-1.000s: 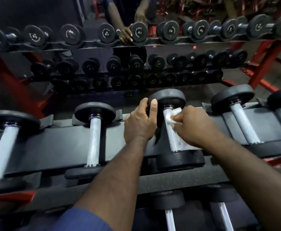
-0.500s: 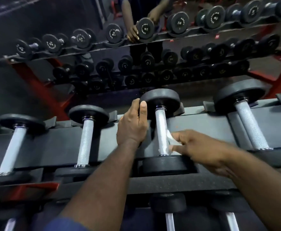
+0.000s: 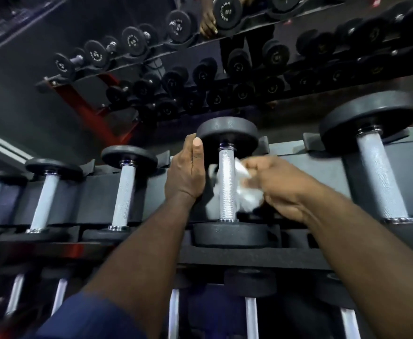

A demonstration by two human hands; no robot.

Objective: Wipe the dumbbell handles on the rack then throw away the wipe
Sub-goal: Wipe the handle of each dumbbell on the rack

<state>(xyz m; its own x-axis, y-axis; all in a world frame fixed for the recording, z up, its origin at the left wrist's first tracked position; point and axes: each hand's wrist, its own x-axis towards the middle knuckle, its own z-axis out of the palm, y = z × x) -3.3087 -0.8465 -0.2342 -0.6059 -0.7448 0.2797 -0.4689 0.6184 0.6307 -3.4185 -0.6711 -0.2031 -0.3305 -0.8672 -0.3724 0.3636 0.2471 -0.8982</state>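
Observation:
A black dumbbell with a knurled silver handle [image 3: 227,187] lies on the top tier of the rack [image 3: 225,256], in the middle of the view. My left hand [image 3: 187,172] grips the left edge of its far weight head [image 3: 227,133]. My right hand [image 3: 277,185] holds a crumpled white wipe [image 3: 247,199] against the right side of the handle; part of the wipe shows behind the handle on its left. The hand is motion-blurred.
More dumbbells lie on the same tier: one [image 3: 124,192] to the left, a bigger one [image 3: 379,177] to the right. A lower tier holds further handles [image 3: 250,316]. Behind the rack a mirror [image 3: 151,69] reflects the rack, its red frame and a person's hand.
The view has tilted and shifted closer. My right hand has slid the wipe from the handle's lower end back up to its middle. My left hand keeps its hold on the far head.

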